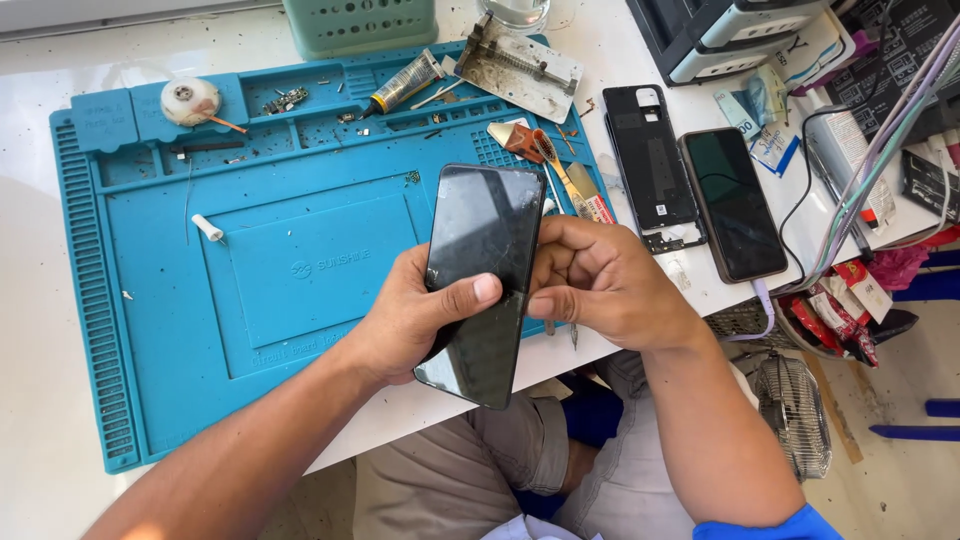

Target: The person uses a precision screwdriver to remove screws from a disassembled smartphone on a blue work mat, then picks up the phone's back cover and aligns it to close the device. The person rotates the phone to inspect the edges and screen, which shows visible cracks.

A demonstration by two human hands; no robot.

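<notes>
Black smartphone (480, 280), screen up, gripped in both hands above near edge of blue repair mat (250, 260).

Long axis near upright in view, top end tilted slightly right, away from body; lower end over white table (40, 200) edge. Left hand (420, 315) wrapped around left side and back, thumb pressed across glass at mid-height. Right hand (600, 285) curled against right long edge, fingertips bearing on frame; both equally near. Alongside, to the right: bare black back cover (650, 165) and second dark phone (733, 203), parallel, well apart from hands. Glue tube (405, 85) at far mat edge.
</notes>
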